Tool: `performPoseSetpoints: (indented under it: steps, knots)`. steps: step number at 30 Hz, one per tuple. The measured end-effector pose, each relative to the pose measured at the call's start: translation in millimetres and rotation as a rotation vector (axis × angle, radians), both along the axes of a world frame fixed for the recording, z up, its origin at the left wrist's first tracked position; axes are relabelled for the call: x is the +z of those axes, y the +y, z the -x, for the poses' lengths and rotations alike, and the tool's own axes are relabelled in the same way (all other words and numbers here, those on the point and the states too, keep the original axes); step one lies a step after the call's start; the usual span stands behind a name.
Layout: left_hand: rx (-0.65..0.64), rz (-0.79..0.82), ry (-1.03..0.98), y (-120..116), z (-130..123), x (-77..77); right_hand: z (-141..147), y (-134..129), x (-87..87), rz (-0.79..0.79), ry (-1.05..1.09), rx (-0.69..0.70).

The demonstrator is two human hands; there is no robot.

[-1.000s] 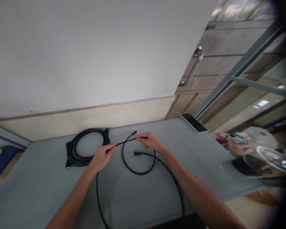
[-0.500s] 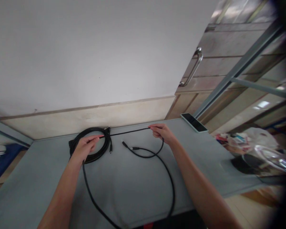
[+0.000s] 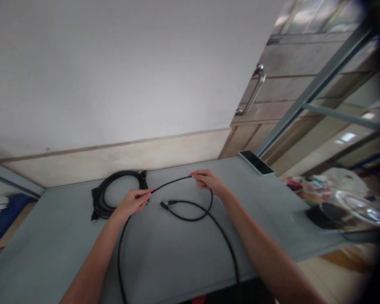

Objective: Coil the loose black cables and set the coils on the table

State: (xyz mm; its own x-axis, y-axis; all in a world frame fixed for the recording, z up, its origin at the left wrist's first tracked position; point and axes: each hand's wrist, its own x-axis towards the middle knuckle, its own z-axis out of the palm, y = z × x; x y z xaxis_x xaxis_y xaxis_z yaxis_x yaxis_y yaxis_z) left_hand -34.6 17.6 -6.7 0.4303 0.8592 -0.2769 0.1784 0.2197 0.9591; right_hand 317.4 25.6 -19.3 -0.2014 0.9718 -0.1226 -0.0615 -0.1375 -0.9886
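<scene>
**A:** Left to right, what lay on the grey tabletop (image 3: 47, 257)?

**B:** A coiled black cable (image 3: 99, 202) sat first, near the far edge, toward the left corner. The left hand (image 3: 133, 202) was just to its right, raised over the surface and nearly touching the coil.

**A:** Finger state?

**B:** Narrow. The left fingers (image 3: 146, 194) pinched a thin black cable (image 3: 171, 183), and the right fingers (image 3: 196, 174) pinched it further along. The right hand (image 3: 208, 180) was near the middle of the far edge.

**A:** How did the cable lie between them?

**B:** Its long axis ran left to right in a shallow arc, rising toward the far edge. Beyond the hands, strands curved down over the near edge.

**A:** Anything loose nearby?

**B:** A small black plug (image 3: 164, 205) lay on the surface below that span, nearer the left fingers than the right. I could not tell which strand it ended. Further right, a phone (image 3: 256, 162) lay at the far edge.
</scene>
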Motion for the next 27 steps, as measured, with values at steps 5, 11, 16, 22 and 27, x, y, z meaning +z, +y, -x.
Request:
performPoseSetpoints:
  steps: [5,11,16,22,27]
  knots:
    - [-0.072,0.027,0.046,-10.2,-15.2,-5.2,28.6,-10.2,1.8,0.007,-0.027,0.159]
    - [-0.067,-0.094,0.078,-11.5,-26.0,-12.9,52.6,-19.3,-0.3,0.049,-0.04,0.252]
    - [0.078,-0.13,0.088,1.0,-12.3,-12.8,43.3,-16.0,3.6,0.049,0.021,0.239]
    - [0.181,-0.082,0.014,6.6,7.6,6.6,25.2,-8.2,2.5,0.032,0.028,0.137]
    - [0.297,-0.098,-0.016,11.7,28.8,20.3,7.7,-1.9,0.6,0.013,0.03,0.055]
